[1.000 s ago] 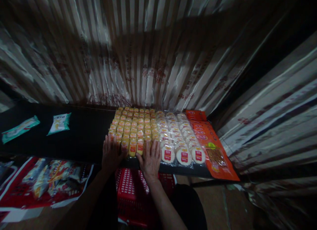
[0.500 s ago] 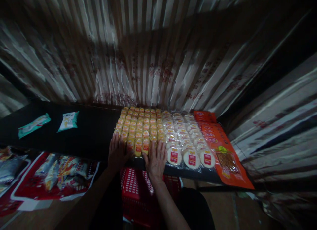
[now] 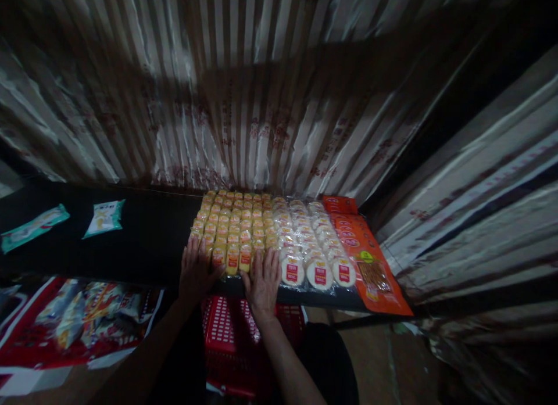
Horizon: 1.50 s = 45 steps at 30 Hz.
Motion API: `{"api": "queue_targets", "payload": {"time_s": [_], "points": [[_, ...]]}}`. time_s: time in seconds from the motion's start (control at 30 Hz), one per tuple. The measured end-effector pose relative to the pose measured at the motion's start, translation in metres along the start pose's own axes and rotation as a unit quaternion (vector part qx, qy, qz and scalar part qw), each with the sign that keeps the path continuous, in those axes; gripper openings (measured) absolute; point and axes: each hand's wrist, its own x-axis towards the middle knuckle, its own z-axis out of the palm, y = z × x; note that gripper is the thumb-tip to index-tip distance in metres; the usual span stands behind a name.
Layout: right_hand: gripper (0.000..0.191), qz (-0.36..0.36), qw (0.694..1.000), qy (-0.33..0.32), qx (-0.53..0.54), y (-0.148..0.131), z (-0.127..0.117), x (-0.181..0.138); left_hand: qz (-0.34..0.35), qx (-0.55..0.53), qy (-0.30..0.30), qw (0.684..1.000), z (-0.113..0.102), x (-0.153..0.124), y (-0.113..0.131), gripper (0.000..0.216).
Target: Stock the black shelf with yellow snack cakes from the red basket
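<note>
Rows of small yellow wrapped cakes [image 3: 233,233] lie on the dark shelf [image 3: 143,236]. My left hand [image 3: 197,270] rests with fingers spread on the front left corner of these cakes. At their front right, my right hand [image 3: 263,277] lies flat, fingers stretched out over the nearest packets. Neither hand grips anything; the palms cover a few of the front cakes. Just right of my right hand are rows of round white wrapped crackers [image 3: 320,272] with red labels. Beyond them, orange snack packets [image 3: 370,260] overlap in a row at the right end.
Two green-and-white packets, a long one [image 3: 35,226] and a shorter one [image 3: 104,217], lie on the left part of the shelf. Below stand a red basket [image 3: 226,323] and a red crate [image 3: 26,347] holding snack bags. A striped plastic sheet [image 3: 244,91] hangs behind.
The view has turned slightly right, so everything sits further left in the picture. Both hands keep about the same place on the yellow cakes.
</note>
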Motion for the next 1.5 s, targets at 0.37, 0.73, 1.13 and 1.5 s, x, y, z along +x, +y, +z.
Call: {"api": "queue_targets", "payload": {"time_s": [0.37,0.73,1.13,1.5], "points": [[0.058,-0.01,1.0,0.005,0.014,0.002,-0.029,-0.028,0.008,-0.072,0.117,0.99,-0.015,-0.018,0.012,0.068],[0.047,-0.033,0.994,-0.077,0.072,-0.004,-0.037,-0.125,0.075,-0.159,-0.02,0.984,-0.011,-0.124,0.077,0.042],[0.036,0.107,0.94,-0.288,0.146,0.0,-0.022,-0.159,0.037,-0.15,-0.193,0.969,-0.009,-0.151,0.079,0.039],[0.056,0.109,0.993,0.049,-0.024,0.052,-0.056,-0.028,-0.034,-0.034,0.042,0.998,-0.033,-0.02,0.077,0.057]]}}
